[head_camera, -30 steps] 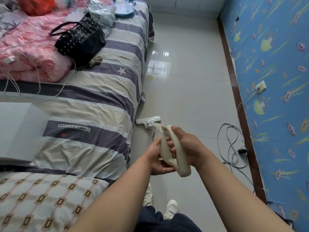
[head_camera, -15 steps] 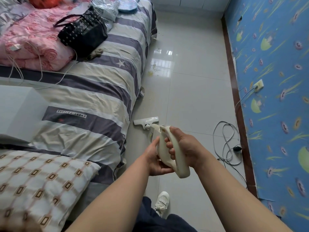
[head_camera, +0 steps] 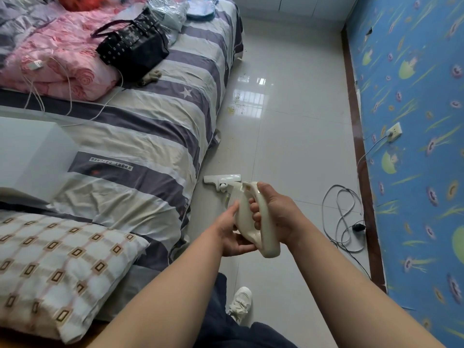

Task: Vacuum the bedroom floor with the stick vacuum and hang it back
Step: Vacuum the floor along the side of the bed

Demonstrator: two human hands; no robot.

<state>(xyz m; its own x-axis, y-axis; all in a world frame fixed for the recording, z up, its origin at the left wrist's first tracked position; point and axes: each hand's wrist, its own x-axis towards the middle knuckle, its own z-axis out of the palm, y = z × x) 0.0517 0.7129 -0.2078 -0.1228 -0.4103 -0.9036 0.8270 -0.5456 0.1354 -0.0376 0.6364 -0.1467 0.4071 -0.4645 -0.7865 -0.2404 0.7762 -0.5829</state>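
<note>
Shoe [head_camera: 241, 305] shifted; hands [head_camera: 232, 237] [head_camera: 276, 214] grip vacuum [head_camera: 242, 217]; sheet [head_camera: 150, 136] reads "SPORT CATCHES".

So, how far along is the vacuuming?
No cleaned stretch is evident. The right hand grips the stick vacuum, the left hand holds its body, and the floor head rests on tiles beside the bed. Left: the crumbs ahead, then hanging it back.

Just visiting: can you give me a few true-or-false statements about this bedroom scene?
1. The left hand and right hand both hold the stick vacuum. True.
2. Its floor head rests on the blanket. False: it sits on the tiled floor beside the bed.
3. A black handbag lies on the bed. True.
4. The floor ahead is spotless. False: crumbs lie scattered near the bed's edge.
</note>
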